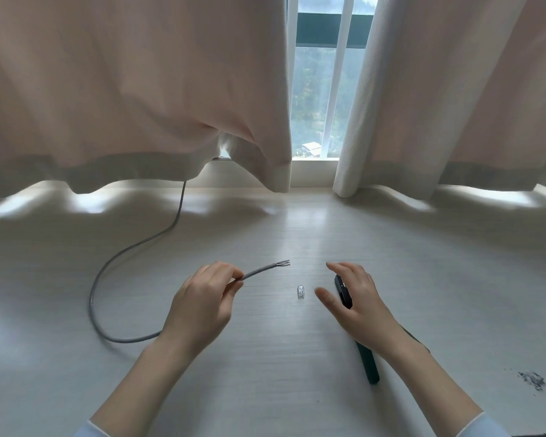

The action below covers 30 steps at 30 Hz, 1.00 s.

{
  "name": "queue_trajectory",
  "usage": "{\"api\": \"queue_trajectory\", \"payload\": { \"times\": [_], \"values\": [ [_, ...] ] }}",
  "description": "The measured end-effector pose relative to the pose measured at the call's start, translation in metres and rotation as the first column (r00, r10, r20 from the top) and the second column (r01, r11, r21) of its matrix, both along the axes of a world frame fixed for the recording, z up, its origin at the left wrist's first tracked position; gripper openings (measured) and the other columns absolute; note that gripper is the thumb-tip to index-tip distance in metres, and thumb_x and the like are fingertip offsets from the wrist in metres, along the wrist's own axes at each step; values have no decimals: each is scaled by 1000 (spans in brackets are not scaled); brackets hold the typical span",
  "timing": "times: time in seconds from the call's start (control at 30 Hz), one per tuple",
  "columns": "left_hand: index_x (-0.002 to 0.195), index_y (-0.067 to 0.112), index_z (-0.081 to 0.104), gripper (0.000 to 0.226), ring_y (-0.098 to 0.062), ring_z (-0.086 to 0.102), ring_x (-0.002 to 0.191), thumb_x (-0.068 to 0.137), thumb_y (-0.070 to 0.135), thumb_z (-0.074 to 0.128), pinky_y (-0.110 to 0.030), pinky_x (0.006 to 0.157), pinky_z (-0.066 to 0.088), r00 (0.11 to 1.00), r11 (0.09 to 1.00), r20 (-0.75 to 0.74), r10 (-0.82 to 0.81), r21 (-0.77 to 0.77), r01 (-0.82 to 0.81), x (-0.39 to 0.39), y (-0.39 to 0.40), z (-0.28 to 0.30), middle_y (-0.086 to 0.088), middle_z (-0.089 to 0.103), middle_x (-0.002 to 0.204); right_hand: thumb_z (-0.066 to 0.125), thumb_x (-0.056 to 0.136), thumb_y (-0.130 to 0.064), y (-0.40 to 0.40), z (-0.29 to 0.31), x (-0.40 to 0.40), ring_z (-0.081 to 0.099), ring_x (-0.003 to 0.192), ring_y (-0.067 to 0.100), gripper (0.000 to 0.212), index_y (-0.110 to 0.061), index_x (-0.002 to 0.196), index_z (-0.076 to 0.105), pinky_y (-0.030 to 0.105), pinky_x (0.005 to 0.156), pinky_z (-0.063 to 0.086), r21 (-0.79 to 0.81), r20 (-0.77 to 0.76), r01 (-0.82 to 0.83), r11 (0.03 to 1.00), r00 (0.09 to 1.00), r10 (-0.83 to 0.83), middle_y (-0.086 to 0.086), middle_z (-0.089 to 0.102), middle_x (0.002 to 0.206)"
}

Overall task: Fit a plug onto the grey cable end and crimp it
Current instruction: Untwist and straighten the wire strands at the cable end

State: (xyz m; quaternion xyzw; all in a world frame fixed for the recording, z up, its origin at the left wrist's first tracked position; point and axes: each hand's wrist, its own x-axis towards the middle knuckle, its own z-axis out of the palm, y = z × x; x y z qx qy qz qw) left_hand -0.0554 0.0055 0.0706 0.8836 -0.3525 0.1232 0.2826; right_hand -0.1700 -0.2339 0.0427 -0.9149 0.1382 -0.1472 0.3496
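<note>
My left hand [202, 301] pinches the grey cable [259, 272] a short way behind its end, where bare wires fan out and point right above the table. The cable loops back to the left and runs off under the curtain. A small clear plug [301, 292] lies flat on the table between my hands. My right hand [356, 298] hovers with its fingers spread over the head of the dark green crimping tool [368, 362], whose handles stretch toward me. The thumb is just right of the plug, not touching it.
The pale wooden table [265, 373] ends at a windowsill under pink curtains [139, 89]. A small pile of grey cable scraps [531, 378] lies near the right front.
</note>
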Motion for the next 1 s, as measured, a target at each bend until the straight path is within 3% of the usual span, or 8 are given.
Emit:
{"api": "queue_trajectory", "payload": {
  "times": [0.2, 0.33, 0.5, 0.67, 0.83, 1.0],
  "values": [
    [87, 14, 67, 9, -23, 64, 80, 84, 7, 70, -26, 63, 41, 1000, 1000, 11, -17, 11, 16, -1, -2, 1, 5, 69, 86, 43, 75, -72, 14, 15, 11, 29, 131, 5, 79, -28, 141, 39, 26, 107, 28, -7, 23, -90, 996, 996, 90, -12, 37, 141],
    [87, 14, 68, 11, -24, 65, 79, 81, 5, 72, -25, 63, 40, 999, 999, 27, -36, 21, 36, -5, -5, 3, 5, 70, 86, 65, 79, -54, 32, 23, 26, 34, 129, 10, 69, -25, 138, 46, 21, 105, 29, -59, 92, -152, 987, 983, 157, -6, 41, 139],
    [87, 13, 69, 12, -25, 66, 80, 80, 5, 73, -27, 65, 45, 997, 998, 33, -66, 20, 65, -5, -8, 3, 4, 72, 87, 69, 78, -51, 46, 30, 40, 52, 107, 7, 51, -26, 122, 60, 28, 89, 46, -65, 84, -214, 975, 972, 219, -9, 61, 111],
    [87, 14, 69, 13, -25, 66, 78, 79, 5, 74, -28, 63, 45, 996, 997, 45, -78, 14, 77, -4, -8, 3, 4, 72, 85, 69, 84, -40, 50, 32, 46, 56, 81, 10, 23, -22, 99, 70, 40, 77, 51, -50, 95, -226, 973, 969, 230, -6, 66, 85],
    [87, 15, 69, 13, -24, 66, 78, 80, 5, 73, -30, 62, 48, 995, 996, 51, -84, -9, 84, -5, -8, 2, 5, 71, 85, 67, 88, -29, 46, 29, 45, 58, 74, 16, 13, -16, 85, 71, 45, 71, 51, 12, 129, -209, 978, 970, 206, -2, 66, 79],
    [87, 14, 69, 12, -25, 65, 77, 82, 4, 71, -33, 61, 51, 997, 997, 36, -75, -28, 76, -5, -9, 1, 4, 71, 85, 66, 88, -23, 40, 27, 40, 58, 72, 12, 11, -14, 83, 69, 39, 73, 50, 51, 140, -204, 978, 971, 195, -6, 63, 76]
  ]
}}
